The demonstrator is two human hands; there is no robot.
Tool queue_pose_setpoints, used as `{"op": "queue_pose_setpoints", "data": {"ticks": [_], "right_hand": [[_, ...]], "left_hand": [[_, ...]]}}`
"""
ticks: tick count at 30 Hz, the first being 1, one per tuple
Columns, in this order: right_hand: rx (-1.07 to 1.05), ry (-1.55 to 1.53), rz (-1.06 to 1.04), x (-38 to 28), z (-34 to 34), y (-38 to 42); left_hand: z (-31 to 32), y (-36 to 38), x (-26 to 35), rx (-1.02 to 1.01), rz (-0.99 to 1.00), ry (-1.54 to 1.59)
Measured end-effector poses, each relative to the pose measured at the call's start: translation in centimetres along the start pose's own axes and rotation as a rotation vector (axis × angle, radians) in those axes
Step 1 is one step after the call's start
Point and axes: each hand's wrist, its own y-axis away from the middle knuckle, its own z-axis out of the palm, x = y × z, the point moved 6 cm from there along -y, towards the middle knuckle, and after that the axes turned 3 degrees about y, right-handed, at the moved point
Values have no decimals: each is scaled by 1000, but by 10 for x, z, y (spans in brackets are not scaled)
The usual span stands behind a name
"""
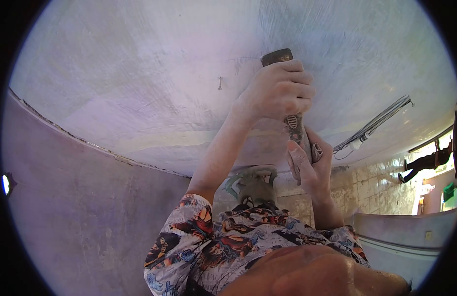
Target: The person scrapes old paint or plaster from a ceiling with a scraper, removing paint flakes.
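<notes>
My left hand [282, 89] wraps round the upper part of a dusty handheld power tool [292, 123]. Its dark, blocky end [277, 56] sticks out above my knuckles, against or close to a pale plastered surface [179, 59]. A vent shows on the tool's body just below that hand. Lower down, my right hand [312, 160] closes round the tool's other end, thumb along its side. Both hands and forearms are coated in whitish dust. How the tool's working face meets the surface is hidden.
A cable bundle [381, 118] with a light bulb [357, 143] is at right. A purplish wall [85, 197] meets the plastered surface at left. My feet [248, 201] are by a greenish support. Another person [425, 160] is near the bright opening at far right, beyond tiled flooring [371, 190].
</notes>
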Motion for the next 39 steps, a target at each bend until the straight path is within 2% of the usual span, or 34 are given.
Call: {"op": "queue_pose_setpoints", "data": {"ticks": [2, 6, 8, 9, 11, 15, 17, 20, 23, 27, 29, 32, 39], "right_hand": [[-38, 34, -30, -6, -1, -3], [-2, 63, -97, -13, 1, -7], [-49, 48, -7, -2, -1, -6], [-57, 49, -11, -5, 2, -9], [-17, -12, -37, -19, 6, -9], [-50, 11, -3, -12, 1, -6], [-73, 0, -18, -18, 4, -6], [-38, 66, -77, -25, 7, -9], [-67, 31, 16, -15, 1, -6], [-82, 50, -27, -25, 5, -2], [-55, 49, 9, -12, -2, -4], [-52, 10, -47, -23, 2, -7], [-74, 5, -29, -26, 5, -9]], "left_hand": [[-4, -6, -4, -26, 55, 9], [-6, -8, -7, 6, 40, -28], [4, 1, -1, 31, -35, -85], [-1, -2, -7, 30, -35, -93], [-13, -14, -11, 91, 103, -1], [-9, -7, -6, 122, 52, 27], [-10, -8, -8, -10, 47, -25], [-15, -13, -13, 79, 39, 7], [-6, -7, -7, 96, 7, 9], [-11, -10, -10, 58, 34, 76], [-3, -7, -5, 169, 49, 22], [-10, -15, -12, 127, 100, 38], [-14, -19, -11, 164, 95, 30]]}}
